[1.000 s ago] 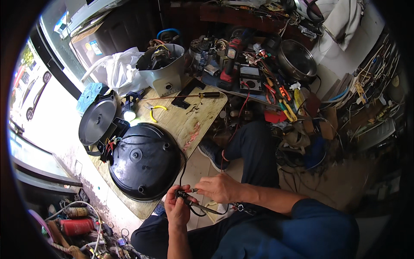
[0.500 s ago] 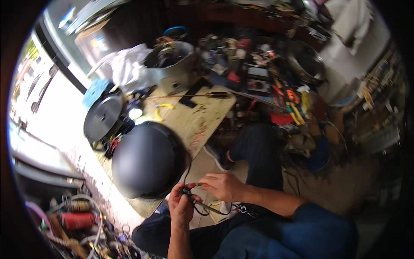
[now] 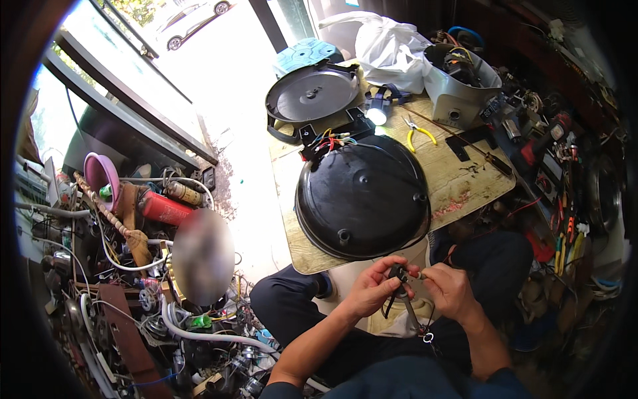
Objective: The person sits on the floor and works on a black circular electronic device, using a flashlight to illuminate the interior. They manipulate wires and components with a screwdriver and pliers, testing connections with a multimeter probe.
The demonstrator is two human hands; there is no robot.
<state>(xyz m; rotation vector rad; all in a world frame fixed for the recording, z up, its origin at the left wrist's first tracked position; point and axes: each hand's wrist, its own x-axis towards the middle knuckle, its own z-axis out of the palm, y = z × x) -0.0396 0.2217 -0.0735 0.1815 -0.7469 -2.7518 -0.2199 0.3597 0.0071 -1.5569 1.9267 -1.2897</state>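
Above my lap, my left hand [image 3: 373, 290] is closed on a small black part [image 3: 398, 272] with a dark cord attached. The fingers of my right hand [image 3: 454, 291] pinch the part's small pale end from the right side. A greyish strip [image 3: 411, 310] hangs beneath both hands, near a metal ring [image 3: 428, 337]. Just beyond my hands, a black round appliance body [image 3: 362, 193] lies with its rounded underside up on a low table [image 3: 282, 193]. Coloured wires [image 3: 332, 141] stick out at its far edge.
Yellow-handled pliers [image 3: 421, 136], a long screwdriver [image 3: 497, 163] and a lit lamp [image 3: 376, 114] lie on the table. Behind stand a black round cover [image 3: 312, 93], a white bag [image 3: 392, 50] and a grey bucket-like housing [image 3: 458, 96]. Cluttered parts and a red cylinder [image 3: 166, 209] fill the left.
My view has swung left, so the table and hands appear farther right and sharper. Both hands keep their grip on the small black part.
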